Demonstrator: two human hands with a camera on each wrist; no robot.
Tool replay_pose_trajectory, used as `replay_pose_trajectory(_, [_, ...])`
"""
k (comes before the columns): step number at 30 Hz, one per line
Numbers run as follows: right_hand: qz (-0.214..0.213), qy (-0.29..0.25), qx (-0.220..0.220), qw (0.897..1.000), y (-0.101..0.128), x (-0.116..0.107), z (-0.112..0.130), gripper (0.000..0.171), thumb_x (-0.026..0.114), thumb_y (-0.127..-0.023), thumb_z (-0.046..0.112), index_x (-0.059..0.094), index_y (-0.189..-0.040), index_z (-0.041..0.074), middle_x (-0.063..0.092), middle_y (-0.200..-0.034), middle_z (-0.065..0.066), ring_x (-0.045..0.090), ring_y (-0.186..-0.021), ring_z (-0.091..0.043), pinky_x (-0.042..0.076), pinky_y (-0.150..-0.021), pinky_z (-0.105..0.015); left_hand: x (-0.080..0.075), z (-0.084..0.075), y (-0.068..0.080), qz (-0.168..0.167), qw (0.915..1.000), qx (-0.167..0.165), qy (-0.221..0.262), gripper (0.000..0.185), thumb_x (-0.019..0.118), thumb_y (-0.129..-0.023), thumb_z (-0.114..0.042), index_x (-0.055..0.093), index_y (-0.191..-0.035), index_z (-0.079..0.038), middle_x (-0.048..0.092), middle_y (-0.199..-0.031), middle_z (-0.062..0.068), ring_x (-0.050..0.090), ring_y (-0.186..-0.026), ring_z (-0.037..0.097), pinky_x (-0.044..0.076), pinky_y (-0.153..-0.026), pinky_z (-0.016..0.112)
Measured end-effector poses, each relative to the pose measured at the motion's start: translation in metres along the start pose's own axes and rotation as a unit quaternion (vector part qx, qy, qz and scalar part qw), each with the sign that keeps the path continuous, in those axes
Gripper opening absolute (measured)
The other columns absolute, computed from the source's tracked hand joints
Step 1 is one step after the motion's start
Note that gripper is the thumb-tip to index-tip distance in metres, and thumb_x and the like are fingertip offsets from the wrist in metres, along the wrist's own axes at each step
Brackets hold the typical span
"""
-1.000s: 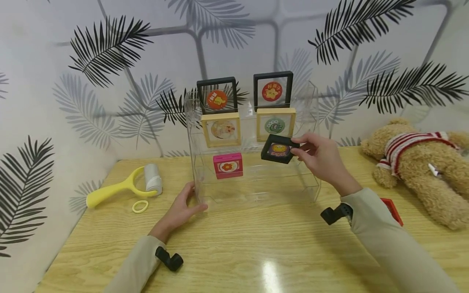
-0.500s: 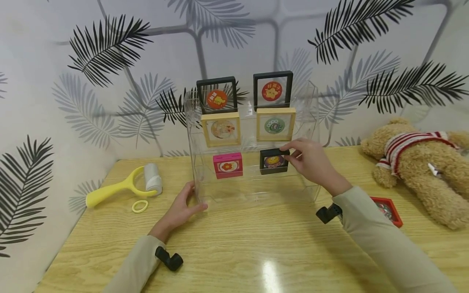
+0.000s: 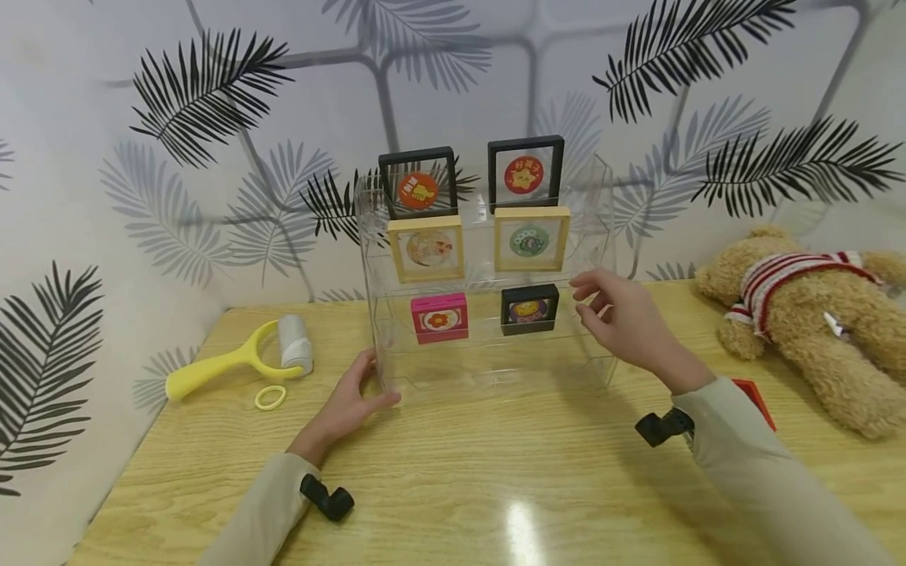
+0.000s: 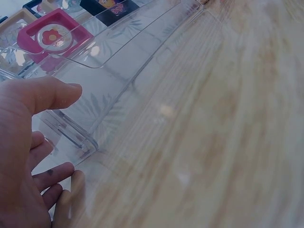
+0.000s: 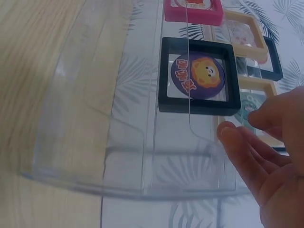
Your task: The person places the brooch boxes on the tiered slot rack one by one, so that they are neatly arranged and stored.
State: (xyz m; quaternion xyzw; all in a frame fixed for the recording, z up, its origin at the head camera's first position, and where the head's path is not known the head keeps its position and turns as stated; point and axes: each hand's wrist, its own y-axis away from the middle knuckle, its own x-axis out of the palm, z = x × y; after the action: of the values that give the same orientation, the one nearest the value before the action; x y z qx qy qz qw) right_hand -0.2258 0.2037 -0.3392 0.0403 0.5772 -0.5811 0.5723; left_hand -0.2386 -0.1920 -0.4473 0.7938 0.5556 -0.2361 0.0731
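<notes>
A clear tiered display stand (image 3: 488, 358) stands on the wooden table, holding small square frames on its steps. A black frame (image 3: 529, 310) with a purple and yellow round badge leans on the lower step, right of a pink frame (image 3: 440, 318). Just to its right hovers my right hand (image 3: 623, 322), thumb and fingers parted with nothing between them; the right wrist view shows a gap between fingertips and black frame (image 5: 198, 107). At the stand's lower left corner is my left hand (image 3: 350, 405), thumb extended in front and relaxed fingers beside the side wall.
Two wooden-coloured frames (image 3: 428, 250) and two taller black frames (image 3: 525, 174) fill the upper steps. A yellow-handled lint roller (image 3: 233, 362) and yellow ring (image 3: 270, 398) lie left. At right are a teddy bear (image 3: 814, 314) and a red frame (image 3: 757, 402), partly behind my sleeve.
My right hand lowered the black frame onto the lower step, let it go and drew back to the right. My left hand has stayed at the stand's corner.
</notes>
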Motion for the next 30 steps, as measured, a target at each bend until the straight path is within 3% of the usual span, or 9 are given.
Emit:
replay_pose_trajectory(7, [-0.041, 0.012, 0.018, 0.999, 0.034, -0.014, -0.006, 0.019, 0.064, -0.080, -0.004, 0.062, -0.098, 0.003, 0.064, -0.075, -0.003, 0.055, -0.057, -0.007, 0.046, -0.052, -0.017, 0.000, -0.001, -0.001, 0.000, 1.0000, 0.006, 0.005, 0.072, 0.071, -0.080, -0.015, 0.030, -0.140, -0.008, 0.036, -0.143, 0.017, 0.034, -0.132, 0.037, 0.023, -0.109, 0.053])
replay_pose_trajectory(14, [-0.059, -0.043, 0.089, 0.993, 0.064, -0.029, -0.013, 0.028, 0.060, -0.084, -0.005, 0.055, -0.111, -0.001, 0.065, -0.079, -0.012, 0.051, -0.056, 0.002, 0.042, -0.048, -0.013, -0.001, 0.002, 0.000, -0.005, 1.0000, 0.007, 0.002, 0.072, 0.070, -0.080, -0.014, 0.030, -0.140, -0.010, 0.037, -0.142, 0.017, 0.035, -0.131, 0.037, 0.024, -0.108, 0.053])
replay_pose_trajectory(17, [-0.047, -0.045, 0.106, 0.992, 0.070, -0.041, -0.016, 0.029, 0.059, -0.086, -0.002, 0.053, -0.115, 0.001, 0.064, -0.082, -0.015, 0.052, -0.058, 0.003, 0.041, -0.048, -0.015, -0.001, 0.002, 0.000, -0.002, 0.9999, 0.010, -0.001, 0.071, 0.070, -0.081, -0.016, 0.030, -0.140, -0.010, 0.037, -0.142, 0.017, 0.035, -0.131, 0.037, 0.024, -0.108, 0.053])
replay_pose_trajectory(22, [0.008, -0.022, 0.124, 0.992, 0.079, -0.061, -0.023, 0.028, 0.059, -0.087, 0.002, 0.055, -0.114, 0.003, 0.064, -0.087, -0.013, 0.054, -0.062, 0.006, 0.045, -0.049, -0.017, 0.000, 0.001, 0.000, -0.007, 0.9999, 0.009, 0.002, 0.071, 0.071, -0.081, -0.015, 0.031, -0.139, -0.011, 0.039, -0.141, 0.016, 0.036, -0.130, 0.036, 0.024, -0.108, 0.053])
replay_pose_trajectory(26, [0.048, 0.004, 0.146, 0.988, 0.097, -0.067, -0.033, 0.022, 0.060, -0.087, 0.006, 0.060, -0.110, 0.007, 0.064, -0.089, -0.011, 0.054, -0.066, 0.007, 0.046, -0.050, -0.020, -0.001, 0.000, 0.000, -0.008, 0.9999, 0.009, 0.004, 0.071, 0.071, -0.080, -0.014, 0.031, -0.139, -0.011, 0.040, -0.140, 0.017, 0.037, -0.130, 0.036, 0.024, -0.108, 0.053])
replay_pose_trajectory(30, [0.060, 0.012, 0.164, 0.985, 0.116, -0.069, -0.042, 0.022, 0.062, -0.086, 0.006, 0.061, -0.108, 0.008, 0.064, -0.090, -0.012, 0.052, -0.069, 0.010, 0.045, -0.049, -0.021, 0.000, 0.001, 0.000, -0.007, 0.9999, 0.012, 0.005, 0.071, 0.071, -0.080, -0.014, 0.031, -0.139, -0.011, 0.041, -0.139, 0.018, 0.038, -0.129, 0.036, 0.025, -0.108, 0.052])
